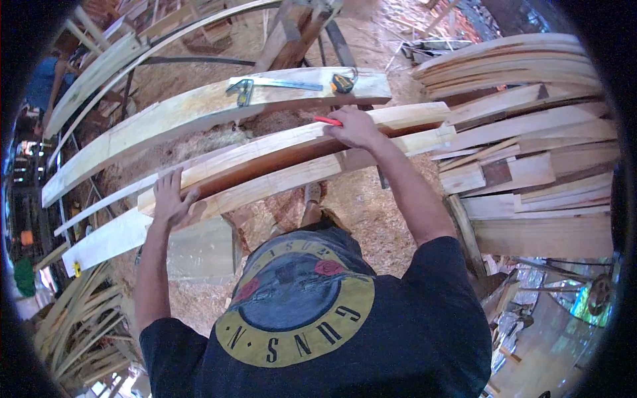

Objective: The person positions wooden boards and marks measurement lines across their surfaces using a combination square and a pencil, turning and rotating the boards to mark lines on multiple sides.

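A long, slightly curved wooden board (275, 145) lies across in front of me, with a dark reddish-brown strip along its near side. My left hand (171, 198) grips its left part, fingers over the top and thumb on the near side. Farther right, my right hand (357, 127) rests on the board with a red pencil (328, 121) between its fingers; its tip points left. Under and nearer to me is another pale plank (279, 178). On a thick curved beam (172, 106) beyond lie a combination square (265, 84) and a yellow-black tape measure (342, 83).
Stacked curved planks (517, 73) and cut boards (517, 172) fill the right side. Thin wood strips (79, 325) are heaped at lower left. Wood shavings (358, 199) cover the floor. A heavy timber post (288, 36) stands at the back, and another person's arm (56, 86) shows at far left.
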Tool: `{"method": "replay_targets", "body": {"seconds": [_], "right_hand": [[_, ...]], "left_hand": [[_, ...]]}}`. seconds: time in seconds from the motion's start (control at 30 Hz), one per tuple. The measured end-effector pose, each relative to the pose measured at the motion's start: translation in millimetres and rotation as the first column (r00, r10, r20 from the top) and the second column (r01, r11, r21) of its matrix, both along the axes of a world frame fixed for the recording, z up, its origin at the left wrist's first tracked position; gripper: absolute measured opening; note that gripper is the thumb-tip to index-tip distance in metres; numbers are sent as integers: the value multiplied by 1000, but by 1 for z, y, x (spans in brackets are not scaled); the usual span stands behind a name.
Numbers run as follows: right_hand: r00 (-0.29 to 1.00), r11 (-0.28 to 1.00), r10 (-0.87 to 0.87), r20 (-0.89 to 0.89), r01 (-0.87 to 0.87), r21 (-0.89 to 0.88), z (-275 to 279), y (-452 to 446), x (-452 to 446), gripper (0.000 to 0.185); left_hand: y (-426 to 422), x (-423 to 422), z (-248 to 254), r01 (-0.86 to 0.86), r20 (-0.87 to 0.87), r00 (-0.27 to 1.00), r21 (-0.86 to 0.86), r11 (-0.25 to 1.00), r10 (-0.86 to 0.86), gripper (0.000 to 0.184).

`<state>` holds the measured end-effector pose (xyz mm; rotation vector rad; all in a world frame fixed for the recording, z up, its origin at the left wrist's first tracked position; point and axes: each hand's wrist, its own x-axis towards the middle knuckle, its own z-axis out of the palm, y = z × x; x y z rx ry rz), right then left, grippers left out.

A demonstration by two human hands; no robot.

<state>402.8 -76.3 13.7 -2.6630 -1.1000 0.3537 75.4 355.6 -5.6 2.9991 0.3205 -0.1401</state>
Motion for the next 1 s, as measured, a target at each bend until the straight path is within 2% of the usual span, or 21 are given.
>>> {"method": "replay_targets", "body": {"seconds": [0.03, 0.23, 0.33, 0.43, 0.57, 0.73, 1.0], "right_hand": [[1000, 1000, -15, -15, 15, 25, -4, -2, -1, 50], [995, 997, -64, -76, 66, 27, -2, -5, -10, 42], [992, 997, -78, -97, 79, 12, -5, -6, -10, 43], [991, 996, -94, -95, 94, -7, -4, -7, -12, 45], [991, 993, -90, -99, 98, 69, -8, -14, -19, 48], [984, 992, -121, -129, 124, 14, 0, -11, -25, 49], [978, 984, -174, -115, 177, 23, -6, -12, -31, 49]], "left_hand": [[-6, 0, 10, -25, -69, 997, -34, 999, 23, 94], [-20, -14, 19, 25, -96, 995, 3, 1000, -24, 132], [-19, -17, 12, 29, -104, 994, 25, 999, -27, 147], [-22, -20, 15, 53, -124, 991, 36, 998, -48, 152], [-31, -26, 20, 75, -85, 994, 36, 997, -72, 155], [-35, -30, 14, 79, 11, 997, 35, 996, -79, 150], [-38, -30, 11, 64, 86, 994, 10, 998, -65, 128]]}}
